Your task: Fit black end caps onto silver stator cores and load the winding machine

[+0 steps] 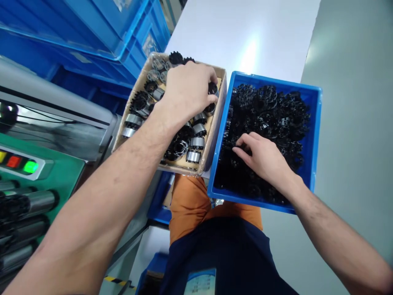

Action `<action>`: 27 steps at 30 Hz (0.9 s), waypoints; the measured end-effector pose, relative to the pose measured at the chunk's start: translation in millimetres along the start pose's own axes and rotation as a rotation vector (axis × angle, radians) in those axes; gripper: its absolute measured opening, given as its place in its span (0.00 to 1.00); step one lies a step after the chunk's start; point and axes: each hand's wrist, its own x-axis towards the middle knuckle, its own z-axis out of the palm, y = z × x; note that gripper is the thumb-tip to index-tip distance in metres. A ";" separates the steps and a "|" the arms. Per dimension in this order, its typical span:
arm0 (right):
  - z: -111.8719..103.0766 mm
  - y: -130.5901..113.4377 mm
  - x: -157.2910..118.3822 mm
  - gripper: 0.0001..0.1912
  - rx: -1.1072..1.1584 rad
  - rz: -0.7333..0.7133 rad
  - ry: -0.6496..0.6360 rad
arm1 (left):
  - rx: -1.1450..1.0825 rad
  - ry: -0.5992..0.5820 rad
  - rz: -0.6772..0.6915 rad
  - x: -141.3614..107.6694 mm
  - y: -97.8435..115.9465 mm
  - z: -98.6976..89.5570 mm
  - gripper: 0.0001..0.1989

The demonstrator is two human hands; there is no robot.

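Note:
My left hand (192,84) reaches into a cardboard box (211,141), its thumb and fingers curled round a short metal cylinder with black toothed ends (211,97) by the right wall. Similar metal cylinders (197,142) lie on the tan bottom around it, some upright, some on their sides. My right hand (260,153) is inside a blue bin (316,139), thumb and fingertips almost together over the heap of black toothed plastic rings (267,106). Whatever sits between those fingertips is too dark to make out.
Large blue crates (129,45) are stacked at the upper left. A green machine (66,164) with lit buttons (30,166) and metal rollers (39,204) stands at the left. Box and bin rest side by side at the edge of a white table (221,32), above my knees.

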 end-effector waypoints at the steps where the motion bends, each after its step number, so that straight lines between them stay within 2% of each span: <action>1: -2.7 3.9 -5.2 0.07 -0.035 -0.002 -0.076 | 0.043 0.017 0.003 -0.3 5.4 1.8 0.27; 3: -4.7 9.0 -11.0 0.10 -0.073 -0.032 -0.208 | 0.072 0.089 0.012 -13.0 25.1 2.0 0.33; 5: -3.8 10.4 -10.7 0.15 -0.087 -0.048 -0.267 | -0.001 0.126 0.018 -39.9 50.0 0.2 0.34; 7: -3.0 9.3 -6.8 0.15 -0.102 -0.038 -0.280 | -0.123 0.058 0.012 -77.3 71.4 -0.9 0.29; 9: -3.5 7.1 -3.0 0.11 -0.125 -0.029 -0.290 | -0.286 0.000 -0.022 -120.3 83.8 0.2 0.25; 11: -4.2 4.4 -2.2 0.09 -0.142 -0.027 -0.291 | -0.439 -0.052 -0.110 -164.2 86.9 3.6 0.24; 13: -2.8 1.4 -5.0 0.10 -0.152 -0.023 -0.275 | -0.560 -0.069 -0.197 -204.7 83.9 8.6 0.29; 16: 5.0 -2.9 -12.0 0.12 -0.160 0.007 -0.209 | -0.689 -0.064 -0.288 -251.1 76.3 17.7 0.30; 18: 12.0 -4.9 -15.4 0.14 -0.159 0.036 -0.163 | -0.753 -0.062 -0.341 -269.3 72.9 23.4 0.21; 20: 17.8 -6.0 -16.7 0.14 -0.142 0.056 -0.135 | -0.834 -0.059 -0.398 -278.0 72.3 27.3 0.11; 21: 19.8 -6.0 -16.8 0.13 -0.128 0.060 -0.125 | -0.884 -0.057 -0.425 -279.7 73.1 28.2 0.10; 27: 16.6 1.0 -21.5 0.06 0.003 0.014 -0.062 | -1.126 -0.010 -0.539 -277.1 84.0 23.9 0.17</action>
